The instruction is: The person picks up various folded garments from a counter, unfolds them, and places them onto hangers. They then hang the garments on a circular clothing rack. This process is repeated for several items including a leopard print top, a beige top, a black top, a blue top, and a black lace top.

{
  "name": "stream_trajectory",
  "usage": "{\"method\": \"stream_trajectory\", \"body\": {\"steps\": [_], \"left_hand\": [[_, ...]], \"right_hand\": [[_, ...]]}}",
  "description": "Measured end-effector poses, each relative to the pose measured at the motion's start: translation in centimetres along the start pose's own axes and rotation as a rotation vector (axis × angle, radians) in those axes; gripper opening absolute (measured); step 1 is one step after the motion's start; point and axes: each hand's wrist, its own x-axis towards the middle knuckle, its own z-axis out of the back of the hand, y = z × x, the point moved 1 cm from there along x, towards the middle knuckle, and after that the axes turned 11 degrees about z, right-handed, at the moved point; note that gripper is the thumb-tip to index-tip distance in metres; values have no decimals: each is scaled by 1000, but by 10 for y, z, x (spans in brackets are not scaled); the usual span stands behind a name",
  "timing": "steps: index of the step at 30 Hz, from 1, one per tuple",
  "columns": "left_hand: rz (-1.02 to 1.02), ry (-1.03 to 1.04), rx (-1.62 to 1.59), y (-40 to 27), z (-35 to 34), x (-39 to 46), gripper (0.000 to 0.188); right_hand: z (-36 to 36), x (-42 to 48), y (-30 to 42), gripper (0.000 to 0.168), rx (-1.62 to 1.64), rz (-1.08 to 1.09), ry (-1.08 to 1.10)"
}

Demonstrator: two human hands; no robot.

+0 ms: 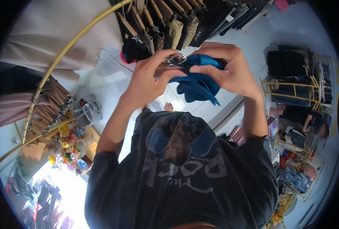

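Observation:
Both my hands are raised in front of my chest. My left hand grips a metal clip that looks like the clip of a clothes hanger, thumb and fingers on it. Close to its right, my right hand pinches a folded teal-blue cloth garment near its upper edge. The cloth's top edge meets the clip between the two hands, and its loose folds hang below. Whether the clip's jaws have closed on the cloth cannot be told. The rest of the hanger is mostly hidden by my left hand.
Trousers on wooden clip hangers hang ahead. A curved gold rail and more hangers are at the left. A grey bag lies on the tiled floor. At the right, gold racks hold folded clothes, near another person.

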Motion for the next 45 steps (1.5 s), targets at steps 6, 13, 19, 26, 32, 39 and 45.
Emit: {"method": "stream_trajectory", "body": {"steps": [6,13,19,26,32,39,45], "left_hand": [[-63,51,39,-10,20,-2,37],[-222,12,164,-21,31,-5,25],[-96,-111,10,-4,30,-17,26],[-166,-253,97,-10,20,-21,27],[-333,-429,103,-17,10,-14,20],[-424,-414,182,-16,2,-9,25],[-450,-314,266,-15,1,-4,26]], "right_hand": [[-1,-15,4,21,58,-23,-61],[-5,-11,16,20,-23,26,-124],[-7,-10,17,19,-82,120,-125],[-7,-9,23,10,-77,78,-102],[-4,-12,20,13,-141,82,-110],[-5,-15,20,14,-118,153,-107],[-5,-18,17,16,-132,145,-71]]}}
